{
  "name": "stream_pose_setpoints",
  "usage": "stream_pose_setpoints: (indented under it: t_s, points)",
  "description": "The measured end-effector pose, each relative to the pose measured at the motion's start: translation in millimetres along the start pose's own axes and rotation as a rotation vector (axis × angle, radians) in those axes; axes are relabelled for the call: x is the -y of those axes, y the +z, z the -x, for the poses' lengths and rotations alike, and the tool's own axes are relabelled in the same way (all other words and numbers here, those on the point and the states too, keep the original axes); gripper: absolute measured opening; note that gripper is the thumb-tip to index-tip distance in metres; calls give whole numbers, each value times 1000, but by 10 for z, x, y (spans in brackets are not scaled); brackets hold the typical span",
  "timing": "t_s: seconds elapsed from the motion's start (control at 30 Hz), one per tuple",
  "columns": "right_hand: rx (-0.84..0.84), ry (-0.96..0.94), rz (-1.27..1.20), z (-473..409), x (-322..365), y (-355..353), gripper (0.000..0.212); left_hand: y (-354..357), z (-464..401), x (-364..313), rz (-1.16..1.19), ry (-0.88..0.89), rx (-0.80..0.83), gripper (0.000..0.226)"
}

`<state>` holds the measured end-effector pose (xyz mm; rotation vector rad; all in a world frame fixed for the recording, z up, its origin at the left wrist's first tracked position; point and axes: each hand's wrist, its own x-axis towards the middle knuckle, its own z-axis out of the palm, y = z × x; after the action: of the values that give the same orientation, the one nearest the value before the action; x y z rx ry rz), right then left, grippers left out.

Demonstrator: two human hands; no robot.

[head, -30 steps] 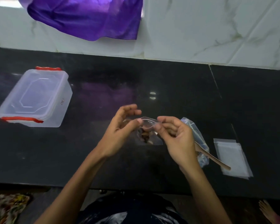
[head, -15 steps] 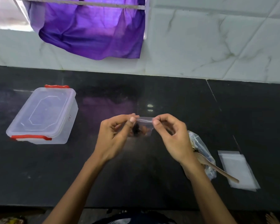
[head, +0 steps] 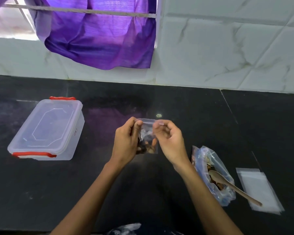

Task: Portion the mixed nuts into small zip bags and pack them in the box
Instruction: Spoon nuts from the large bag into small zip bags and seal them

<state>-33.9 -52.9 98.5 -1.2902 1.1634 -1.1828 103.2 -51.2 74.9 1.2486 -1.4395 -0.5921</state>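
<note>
A small clear zip bag [head: 148, 141] with mixed nuts in its lower half hangs upright above the counter middle. My left hand [head: 126, 143] pinches its top left corner and my right hand [head: 170, 141] pinches its top right corner. A larger clear bag of mixed nuts [head: 212, 173] lies open at the right with a wooden spoon [head: 234, 187] resting in it. A stack of empty zip bags [head: 260, 190] lies further right. The clear plastic box [head: 46, 131] with red clips stands at the left, its lid on.
The black stone counter [head: 176, 106] runs to a white marble-tiled wall [head: 227, 53]. A purple cloth [head: 100, 38] hangs from a bar above the wall at the back left. The counter's front edge lies near my body.
Both hands have lifted the small bag and turned it upright, so the nuts now hang at its bottom. The camera has tilted up, showing more of the wall and cloth.
</note>
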Motion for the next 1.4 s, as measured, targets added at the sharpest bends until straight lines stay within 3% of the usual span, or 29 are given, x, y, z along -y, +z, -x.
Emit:
stream_pose_setpoints:
  t_s: [0.3,0.47,0.63,0.93,1.2,1.4]
  points:
    - [28,273,-132,-77,-115,100,13,88,22,29,255,-221,15,29]
    - [-10,291,-150,-71,-160,166,16,87,44,-23,346,-310,3,22]
    - [-78,312,-146,-75,-220,189,15,117,70,10,282,-367,11,8]
    - [-139,355,-187,-42,-318,192,16,112,83,-51,520,-664,-75,22]
    - [-155,363,-219,-69,-308,162,17,35,69,-53,461,-668,74,32]
    - [-158,357,-238,-35,-296,174,17,-10,48,-33,445,-647,57,38]
